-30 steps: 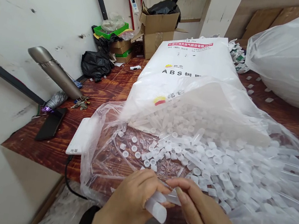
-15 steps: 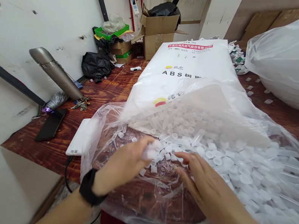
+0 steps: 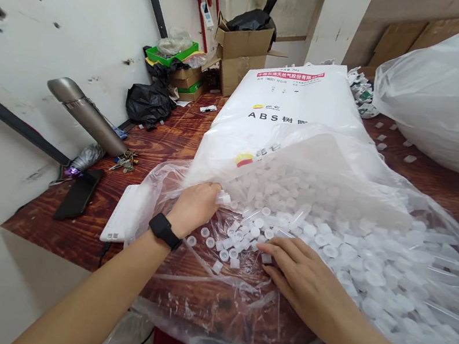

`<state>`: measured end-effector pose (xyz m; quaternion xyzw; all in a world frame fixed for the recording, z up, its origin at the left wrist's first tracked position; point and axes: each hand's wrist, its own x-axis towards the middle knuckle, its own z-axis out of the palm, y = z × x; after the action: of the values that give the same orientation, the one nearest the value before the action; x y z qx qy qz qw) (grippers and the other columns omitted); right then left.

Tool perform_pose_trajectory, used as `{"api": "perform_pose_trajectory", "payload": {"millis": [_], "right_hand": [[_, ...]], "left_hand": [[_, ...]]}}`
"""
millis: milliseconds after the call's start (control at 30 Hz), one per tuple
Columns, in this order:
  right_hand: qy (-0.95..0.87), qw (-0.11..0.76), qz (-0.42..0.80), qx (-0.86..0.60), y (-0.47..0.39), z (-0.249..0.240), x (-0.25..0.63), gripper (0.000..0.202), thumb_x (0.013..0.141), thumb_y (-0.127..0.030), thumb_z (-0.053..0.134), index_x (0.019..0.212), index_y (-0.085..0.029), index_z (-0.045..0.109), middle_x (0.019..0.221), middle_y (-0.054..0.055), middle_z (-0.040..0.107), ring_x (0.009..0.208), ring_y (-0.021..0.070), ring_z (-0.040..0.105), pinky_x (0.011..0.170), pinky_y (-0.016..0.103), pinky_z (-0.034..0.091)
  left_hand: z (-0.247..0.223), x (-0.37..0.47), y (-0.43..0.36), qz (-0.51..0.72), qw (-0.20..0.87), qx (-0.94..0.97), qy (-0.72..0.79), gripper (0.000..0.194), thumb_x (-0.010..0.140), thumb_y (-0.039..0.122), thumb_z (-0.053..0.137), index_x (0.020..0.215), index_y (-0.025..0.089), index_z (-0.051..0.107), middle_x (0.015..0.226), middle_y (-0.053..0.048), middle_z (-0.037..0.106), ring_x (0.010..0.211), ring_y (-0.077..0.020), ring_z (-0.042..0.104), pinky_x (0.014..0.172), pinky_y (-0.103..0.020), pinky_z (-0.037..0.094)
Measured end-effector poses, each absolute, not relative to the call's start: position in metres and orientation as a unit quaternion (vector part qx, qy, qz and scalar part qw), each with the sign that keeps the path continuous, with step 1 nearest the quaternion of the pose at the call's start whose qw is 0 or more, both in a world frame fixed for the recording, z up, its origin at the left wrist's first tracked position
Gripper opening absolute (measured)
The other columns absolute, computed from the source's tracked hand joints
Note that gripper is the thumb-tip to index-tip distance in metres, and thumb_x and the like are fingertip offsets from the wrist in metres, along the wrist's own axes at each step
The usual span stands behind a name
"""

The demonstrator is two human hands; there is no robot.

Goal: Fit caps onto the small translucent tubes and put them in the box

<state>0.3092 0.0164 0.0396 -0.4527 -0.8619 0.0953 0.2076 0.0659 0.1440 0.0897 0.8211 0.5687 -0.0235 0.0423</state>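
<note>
– How is your left hand placed?

– My left arm stretches forward, the back of the hand faces upward, and a black watch sits behind it on the wrist. My fingers are curled around a translucent piece; its end comes out at the right of this grip.

– And your right hand?

– It lies low, with the thumb apart below the other fingers. One small cap is between them, but I cannot tell if they pinch it. Just beyond and to its right is the pile of caps. The white sack lies ahead of both hands.
</note>
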Motion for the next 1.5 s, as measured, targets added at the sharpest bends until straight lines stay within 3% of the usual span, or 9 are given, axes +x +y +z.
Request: {"api": "perform_pose_trajectory", "payload": {"millis": [200,433,633,933,1133,1200,1333,1433,1500], "right_hand": [[-0.866,0.214,0.149,-0.426,0.009,0.043,0.302,0.037,0.1,-0.003,0.047,0.126,-0.024,0.063,0.106,0.007,0.07,0.097,0.0256,0.07,0.086,0.043,0.061],[-0.776,0.286,0.275,-0.491,-0.007,0.057,0.31,0.029,0.105,-0.017,0.046,0.126,-0.03,0.062,0.119,0.006,0.065,0.102,0.0178,0.074,0.08,0.028,0.063],[-0.734,0.351,0.274,-0.513,-0.02,0.047,0.314,0.027,0.104,-0.024,0.055,0.127,-0.036,0.064,0.114,0.003,0.072,0.105,0.0194,0.075,0.09,0.032,0.062],[-0.706,0.411,0.26,-0.515,-0.029,0.042,0.317,0.027,0.103,-0.023,0.06,0.124,-0.038,0.069,0.118,0.002,0.07,0.109,0.0173,0.073,0.092,0.026,0.061],[-0.665,0.441,0.274,-0.536,-0.03,0.044,0.315,0.022,0.1,-0.026,0.064,0.115,-0.038,0.075,0.117,0.004,0.072,0.107,0.0192,0.075,0.078,0.022,0.064],[-0.634,0.469,0.297,-0.539,-0.029,0.046,0.311,0.018,0.1,-0.029,0.067,0.112,-0.038,0.077,0.113,0.003,0.073,0.102,0.019,0.076,0.073,0.02,0.064],[-0.583,0.533,0.331,-0.517,-0.024,0.052,0.293,0.018,0.097,-0.027,0.071,0.109,-0.039,0.079,0.112,0.002,0.072,0.091,0.0157,0.076,0.072,0.019,0.064],[-0.553,0.567,0.363,-0.491,-0.021,0.054,0.278,0.02,0.096,-0.026,0.073,0.109,-0.039,0.08,0.109,0.002,0.069,0.089,0.014,0.075,0.07,0.017,0.063],[-0.545,0.579,0.365,-0.484,-0.021,0.055,0.271,0.021,0.095,-0.025,0.073,0.11,-0.039,0.08,0.106,0.001,0.07,0.093,0.0141,0.075,0.074,0.016,0.063]], "left_hand": [[0.088,0.066,0.156,-0.025,0.011,0.813,0.581,0.029,0.102,0.032,0.066,0.126,0.016,0.066,0.124,-0.01,0.071,0.11,-0.0256,0.071,0.096,-0.049,0.059],[0.087,0.067,0.159,-0.046,-0.005,0.819,0.572,0.026,0.101,0.033,0.067,0.12,0.016,0.068,0.119,-0.009,0.071,0.107,-0.0247,0.071,0.094,-0.047,0.06],[0.087,0.069,0.145,-0.044,0.018,0.835,0.548,0.016,0.101,0.018,0.063,0.116,0.015,0.067,0.128,-0.01,0.067,0.11,-0.0247,0.068,0.095,-0.045,0.057],[0.083,0.058,0.151,0.044,0.134,0.827,0.545,0.031,0.091,-0.003,0.054,0.109,0.015,0.071,0.121,-0.016,0.068,0.118,-0.0317,0.067,0.103,-0.044,0.05],[0.099,0.062,0.132,0.206,0.259,0.775,0.539,0.027,0.083,0.002,0.067,0.102,0.02,0.074,0.115,-0.008,0.072,0.112,-0.0277,0.067,0.102,-0.039,0.05],[0.105,0.07,0.108,0.271,0.313,0.734,0.539,0.018,0.091,0.02,0.067,0.108,0.021,0.072,0.103,-0.005,0.073,0.095,-0.0229,0.069,0.087,-0.034,0.055],[0.107,0.095,0.048,0.404,0.47,0.571,0.539,0.04,0.1,0.049,0.05,0.122,0.018,0.064,0.094,-0.004,0.071,0.054,-0.0102,0.054,0.048,-0.023,0.044],[0.102,0.113,0.018,0.515,0.691,0.226,0.454,0.041,0.075,0.045,0.086,0.099,0.017,0.069,0.088,-0.001,0.071,0.047,-0.0029,0.046,0.043,-0.016,0.039],[0.1,0.12,0.009,0.537,0.735,0.087,0.405,0.044,0.06,0.033,0.099,0.088,0.016,0.07,0.078,0.002,0.069,0.045,-0.0013,0.045,0.043,-0.014,0.04]]}}
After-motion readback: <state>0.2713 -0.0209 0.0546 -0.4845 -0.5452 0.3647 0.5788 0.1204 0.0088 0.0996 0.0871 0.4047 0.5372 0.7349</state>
